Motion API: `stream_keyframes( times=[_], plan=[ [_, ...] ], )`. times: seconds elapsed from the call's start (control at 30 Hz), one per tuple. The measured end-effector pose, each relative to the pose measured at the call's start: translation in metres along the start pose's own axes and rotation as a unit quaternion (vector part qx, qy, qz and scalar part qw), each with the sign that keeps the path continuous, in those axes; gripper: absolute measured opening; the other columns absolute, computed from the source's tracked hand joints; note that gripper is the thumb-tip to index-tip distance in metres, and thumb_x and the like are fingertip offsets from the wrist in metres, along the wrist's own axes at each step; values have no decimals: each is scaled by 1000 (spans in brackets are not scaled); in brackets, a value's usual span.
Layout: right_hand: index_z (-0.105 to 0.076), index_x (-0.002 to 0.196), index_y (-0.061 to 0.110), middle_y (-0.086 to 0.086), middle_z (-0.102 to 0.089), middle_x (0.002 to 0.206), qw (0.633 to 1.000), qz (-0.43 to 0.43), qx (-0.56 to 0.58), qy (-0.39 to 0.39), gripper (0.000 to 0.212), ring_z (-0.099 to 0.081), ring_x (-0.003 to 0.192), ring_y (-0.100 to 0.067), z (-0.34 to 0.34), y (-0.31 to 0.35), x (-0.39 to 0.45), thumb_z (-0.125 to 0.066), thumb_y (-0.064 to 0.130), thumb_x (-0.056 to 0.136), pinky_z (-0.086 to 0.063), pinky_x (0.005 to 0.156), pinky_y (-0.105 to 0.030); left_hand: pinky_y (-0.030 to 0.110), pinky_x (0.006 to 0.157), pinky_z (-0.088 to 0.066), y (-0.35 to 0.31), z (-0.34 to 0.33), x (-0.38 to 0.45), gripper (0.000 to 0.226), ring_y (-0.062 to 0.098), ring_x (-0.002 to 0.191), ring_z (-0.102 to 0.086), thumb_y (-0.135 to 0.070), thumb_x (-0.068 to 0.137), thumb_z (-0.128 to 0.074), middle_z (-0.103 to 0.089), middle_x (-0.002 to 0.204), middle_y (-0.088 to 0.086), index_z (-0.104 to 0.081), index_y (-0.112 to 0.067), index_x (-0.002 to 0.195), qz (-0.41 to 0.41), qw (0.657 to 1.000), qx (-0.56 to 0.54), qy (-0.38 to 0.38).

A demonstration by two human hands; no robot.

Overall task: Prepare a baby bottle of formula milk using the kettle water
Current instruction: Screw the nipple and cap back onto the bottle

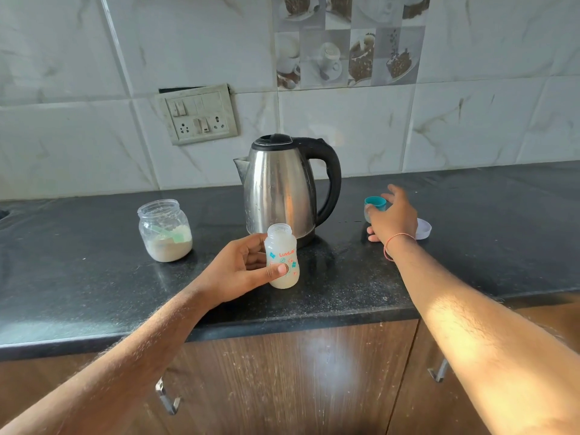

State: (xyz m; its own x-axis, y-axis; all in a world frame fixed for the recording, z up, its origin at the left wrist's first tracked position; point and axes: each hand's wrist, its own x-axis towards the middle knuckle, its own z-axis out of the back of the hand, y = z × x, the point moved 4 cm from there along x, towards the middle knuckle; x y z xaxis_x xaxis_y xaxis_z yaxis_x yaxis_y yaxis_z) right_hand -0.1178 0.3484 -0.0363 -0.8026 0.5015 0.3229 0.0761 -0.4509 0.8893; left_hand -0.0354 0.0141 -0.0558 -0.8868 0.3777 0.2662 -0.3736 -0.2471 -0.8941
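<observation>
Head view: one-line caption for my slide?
Left hand holds the open filled bottle before the kettle; right hand reaches the teal teat ring.

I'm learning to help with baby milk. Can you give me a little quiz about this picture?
1. True or false: the baby bottle has its top screwed on.
2. Which hand holds the bottle: A left hand, B right hand?
3. What lies inside the open powder jar besides powder?

Key: 1 false, its mouth is open. 2 A. 3 a green scoop.
</observation>
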Motion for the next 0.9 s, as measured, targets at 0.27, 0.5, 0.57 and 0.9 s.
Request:
stream_keyframes(
  times=[0.27,0.5,0.57,0.9],
  plan=[
    [-47,158,33,14,-60,151,993,71,85,-49,70,-70,119,-26,11,8,-8,-82,25,98,-68,57,-42,40,105,-63,-2,-1,0,65,16,122,-77,-29,82,-88,-81,130,-5,-66,-20,142,9,1000,-9,-5],
    [-56,146,25,7,-69,129,974,179,138,-14,65,-65,112,-10,14,33,-43,-89,26,90,-51,96,-12,53,111,-59,-2,3,-1,69,20,123,-77,-29,78,-95,-81,128,-1,-69,-17,141,27,1000,-4,-1],
    [-58,140,32,9,-70,123,966,190,164,66,62,-66,117,-7,10,40,-63,-90,21,89,-55,101,-18,53,111,-59,-1,4,0,69,20,123,-77,-29,78,-96,-81,129,0,-69,-17,141,26,1000,-3,3],
    [-55,144,36,16,-70,126,911,267,90,301,72,-67,117,-13,-1,93,-112,-93,19,84,-63,91,-28,49,110,-60,-3,1,-1,65,21,119,-79,-27,77,-95,-83,125,1,-71,-15,137,17,1000,-5,-4]
  ],
)
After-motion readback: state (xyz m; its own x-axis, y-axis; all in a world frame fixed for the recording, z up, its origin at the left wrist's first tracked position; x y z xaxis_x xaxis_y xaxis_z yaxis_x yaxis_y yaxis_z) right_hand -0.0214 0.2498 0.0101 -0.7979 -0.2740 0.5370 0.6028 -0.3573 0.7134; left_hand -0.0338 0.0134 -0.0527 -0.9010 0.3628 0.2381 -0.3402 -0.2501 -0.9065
